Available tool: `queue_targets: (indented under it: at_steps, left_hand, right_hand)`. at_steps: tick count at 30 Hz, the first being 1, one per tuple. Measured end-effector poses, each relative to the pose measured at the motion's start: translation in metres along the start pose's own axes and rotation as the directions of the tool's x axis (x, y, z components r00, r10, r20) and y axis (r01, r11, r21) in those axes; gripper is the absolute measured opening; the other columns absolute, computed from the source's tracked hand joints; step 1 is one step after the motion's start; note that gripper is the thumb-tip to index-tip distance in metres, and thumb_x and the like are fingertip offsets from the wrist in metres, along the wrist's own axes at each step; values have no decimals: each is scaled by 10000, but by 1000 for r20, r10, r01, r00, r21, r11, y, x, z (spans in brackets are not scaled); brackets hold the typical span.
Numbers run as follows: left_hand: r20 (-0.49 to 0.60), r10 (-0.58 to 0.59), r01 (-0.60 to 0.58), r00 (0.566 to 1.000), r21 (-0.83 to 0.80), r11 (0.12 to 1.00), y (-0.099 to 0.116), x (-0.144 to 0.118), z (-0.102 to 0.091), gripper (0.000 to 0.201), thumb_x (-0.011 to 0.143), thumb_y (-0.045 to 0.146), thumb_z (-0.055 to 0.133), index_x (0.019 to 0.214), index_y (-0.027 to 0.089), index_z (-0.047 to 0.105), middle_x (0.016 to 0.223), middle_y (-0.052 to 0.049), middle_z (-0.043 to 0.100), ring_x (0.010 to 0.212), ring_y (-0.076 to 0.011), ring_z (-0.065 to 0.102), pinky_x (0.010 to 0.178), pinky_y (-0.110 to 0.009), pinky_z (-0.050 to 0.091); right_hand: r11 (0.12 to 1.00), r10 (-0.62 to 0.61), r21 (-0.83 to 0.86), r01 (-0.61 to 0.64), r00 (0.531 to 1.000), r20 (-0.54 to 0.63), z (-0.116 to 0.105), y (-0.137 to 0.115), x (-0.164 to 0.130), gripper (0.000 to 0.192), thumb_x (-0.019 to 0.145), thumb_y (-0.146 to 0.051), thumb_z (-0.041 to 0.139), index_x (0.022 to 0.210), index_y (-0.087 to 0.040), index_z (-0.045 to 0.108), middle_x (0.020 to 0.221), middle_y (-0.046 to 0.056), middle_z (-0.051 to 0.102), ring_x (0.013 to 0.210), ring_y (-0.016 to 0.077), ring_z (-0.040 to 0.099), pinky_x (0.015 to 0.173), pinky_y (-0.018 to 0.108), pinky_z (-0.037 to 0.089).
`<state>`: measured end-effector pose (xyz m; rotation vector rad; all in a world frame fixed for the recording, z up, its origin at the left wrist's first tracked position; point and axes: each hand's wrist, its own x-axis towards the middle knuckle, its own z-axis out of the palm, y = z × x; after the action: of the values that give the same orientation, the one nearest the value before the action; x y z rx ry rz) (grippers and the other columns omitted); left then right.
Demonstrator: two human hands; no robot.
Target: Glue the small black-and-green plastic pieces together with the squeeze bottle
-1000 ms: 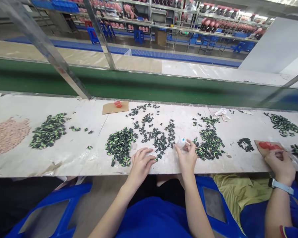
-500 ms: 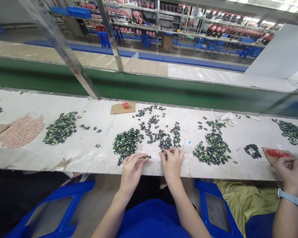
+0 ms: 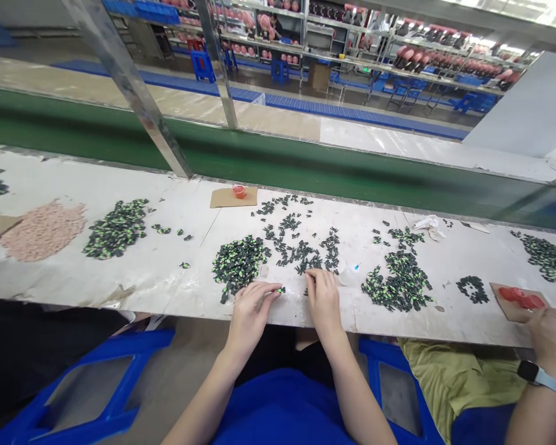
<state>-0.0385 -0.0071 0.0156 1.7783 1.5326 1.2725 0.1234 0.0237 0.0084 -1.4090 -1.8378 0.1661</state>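
Along the far left of the pale, scuffed worktable [image 3: 134,281] lies a flat heap of small pinkish pieces [image 3: 44,230], and just to its right a mound of small black-and-green plastic parts [image 3: 115,227] with a few strays trailing off toward the middle. Nearer the centre, a denser pile of the same black-and-green parts [image 3: 238,261] sits just beyond the person's left hand [image 3: 251,307], whose fingers are drawn narrow, thumb and forefinger pinching one small black-and-green piece [image 3: 280,289] against the table near its front edge. Behind, a square of brown cardboard [image 3: 233,197] carries a little red cap [image 3: 239,191]. The person's right hand [image 3: 322,295] rests palm down with fingers loosely curled, its tips touching the near edge of a scattered spread of darker parts [image 3: 301,247]; whether it grips one cannot be told. A small clear bottle with a blue tip [image 3: 347,274] lies just beside that hand. Doing this well likely means lifting one piece at a time, keeping the pinch light and the sorted piles apart. Further right sits another black-and-green heap [image 3: 401,284], then a co-worker's hand wearing a watch [image 3: 549,337] beside a cardboard scrap with red caps [image 3: 519,298]
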Motion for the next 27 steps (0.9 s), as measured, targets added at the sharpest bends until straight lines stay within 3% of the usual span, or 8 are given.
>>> queue_targets:
  at_steps: [3, 6, 10, 13, 17, 20, 22, 27]
  left_hand:
    - [17, -20, 19, 1000, 7, 1000, 2, 1, 2, 164, 888, 278, 524, 891, 236, 683, 887, -26, 722, 883, -201, 640, 849, -365, 411]
    - [47, -49, 47, 998, 39, 998, 3, 3, 5, 161, 880, 270, 529, 899, 250, 688, 894, -17, 723, 896, -209, 641, 877, -387, 387]
    - [97, -118, 112, 988, 62, 992, 1, 5, 10, 151, 855, 258, 553, 885, 256, 701, 909, -19, 733, 911, -221, 647, 887, -400, 396]
    - [108, -164, 161, 980, 35, 986, -1, 6, 13, 138, 834, 269, 578, 860, 252, 712, 905, -23, 739, 901, -221, 655, 879, -390, 430]
    - [93, -212, 213, 973, 5, 977, -3, 6, 16, 158, 828, 296, 579, 860, 236, 721, 903, -36, 737, 898, -223, 656, 859, -375, 467]
    - [86, -207, 208, 974, 1, 978, -3, 6, 17, 177, 832, 312, 572, 870, 228, 723, 907, -44, 736, 881, -221, 660, 849, -369, 480]
    - [79, -185, 186, 980, -6, 983, -3, 5, 18, 184, 836, 316, 569, 880, 224, 722, 902, -48, 736, 868, -219, 665, 831, -363, 492]
    - [60, -126, 129, 990, -43, 991, 1, 6, 17, 175, 850, 280, 553, 898, 223, 712, 907, -44, 731, 871, -210, 671, 808, -345, 515]
  right_hand:
    - [994, 1, 109, -1, 1000, -5, -9, -1, -3, 231, 956, -208, 406, 1006, -176, 629, 962, 108, 669, 884, 204, 639, 757, 333, 543]
    - [997, -42, 67, 45, 998, -35, -13, 0, -4, 241, 950, -225, 429, 984, -197, 666, 1090, 126, 646, 958, 214, 638, 797, 342, 549]
    - [983, -180, 28, 183, 979, -91, -14, 5, -3, 277, 934, -145, 441, 1031, -240, 683, 960, 86, 656, 837, 180, 633, 711, 308, 550]
    - [980, -194, 7, 197, 970, -148, -14, 6, -2, 285, 927, -123, 446, 1029, -227, 691, 976, 97, 621, 761, 154, 609, 597, 266, 523]
    - [993, -109, 22, 114, 978, -180, -10, 7, -1, 246, 938, -190, 458, 994, -202, 697, 938, 96, 616, 733, 151, 618, 610, 269, 536]
    - [986, -65, 148, 81, 992, -111, -7, 8, -1, 243, 947, -213, 437, 1018, -194, 669, 880, 84, 676, 822, 174, 664, 748, 299, 564]
    - [969, 9, 248, 6, 998, -58, -7, 8, -2, 222, 937, -233, 453, 995, -184, 662, 873, 87, 704, 825, 185, 685, 755, 308, 573]
    - [802, 275, 519, -294, 954, 115, -9, 2, -5, 132, 847, -263, 580, 874, -188, 686, 820, 55, 731, 724, 181, 711, 659, 282, 597]
